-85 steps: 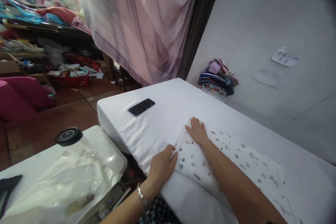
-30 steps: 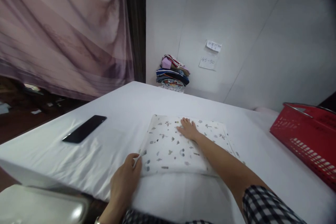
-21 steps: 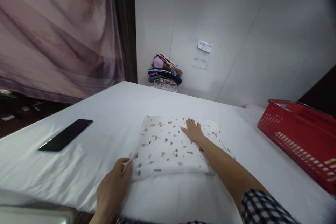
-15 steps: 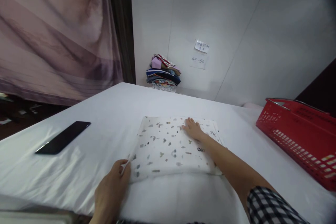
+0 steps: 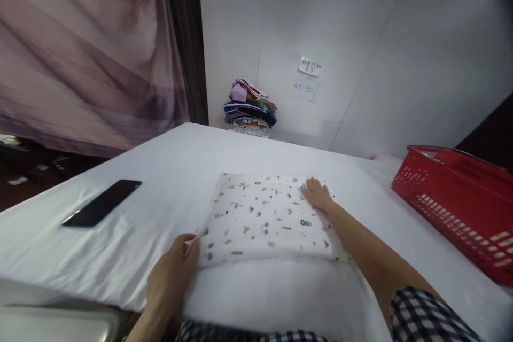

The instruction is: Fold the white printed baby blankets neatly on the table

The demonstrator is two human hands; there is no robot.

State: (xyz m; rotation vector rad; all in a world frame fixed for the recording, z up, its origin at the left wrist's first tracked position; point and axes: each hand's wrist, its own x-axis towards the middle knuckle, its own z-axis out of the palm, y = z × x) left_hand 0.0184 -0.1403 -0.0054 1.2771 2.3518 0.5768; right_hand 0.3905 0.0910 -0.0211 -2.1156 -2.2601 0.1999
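Note:
A white cloth printed with small grey and green motifs [image 5: 256, 219] lies spread flat on the white-covered table [image 5: 168, 171], its near edge roughly parallel to my body. My left hand [image 5: 172, 272] pinches the cloth's left edge near the front corner, thumb and finger closed on it. Over at the far right corner, my right hand [image 5: 317, 194] rests palm down on the cloth with its fingers spread. The right forearm passes over the cloth's right edge and hides part of it.
A black phone [image 5: 103, 204] lies on the left of the table. At the right edge stands a red plastic basket [image 5: 457, 203]. Folded fabrics [image 5: 250, 107] are stacked against the wall behind, below paper notes [image 5: 306, 77]. A pinkish curtain [image 5: 80, 53] hangs at left.
My right hand has slid rightward across the cloth, from the upper middle toward its far right corner. The left hand keeps its pinch on the left edge.

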